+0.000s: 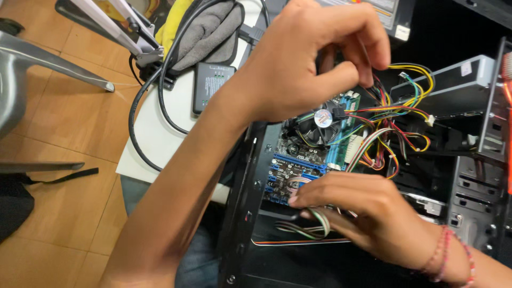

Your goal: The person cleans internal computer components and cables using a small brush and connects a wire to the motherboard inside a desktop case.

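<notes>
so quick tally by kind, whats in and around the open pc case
hands: 2, left hand up in the coloured wires, right hand on the thin cables
pc case: 1
motherboard: 1
cooler fan: 1
drive: 1
black box on the white table: 1
grey cloth: 1
total: 8

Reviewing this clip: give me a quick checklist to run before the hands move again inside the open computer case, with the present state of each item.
1. Left hand grips the coloured wire bundle: ok.
2. Right hand pinches the thin front-panel wires: ok.
3. Fingers apart from the cooler fan: ok.
4. Motherboard in view: ok.
5. Power disconnected: cannot tell.
</notes>
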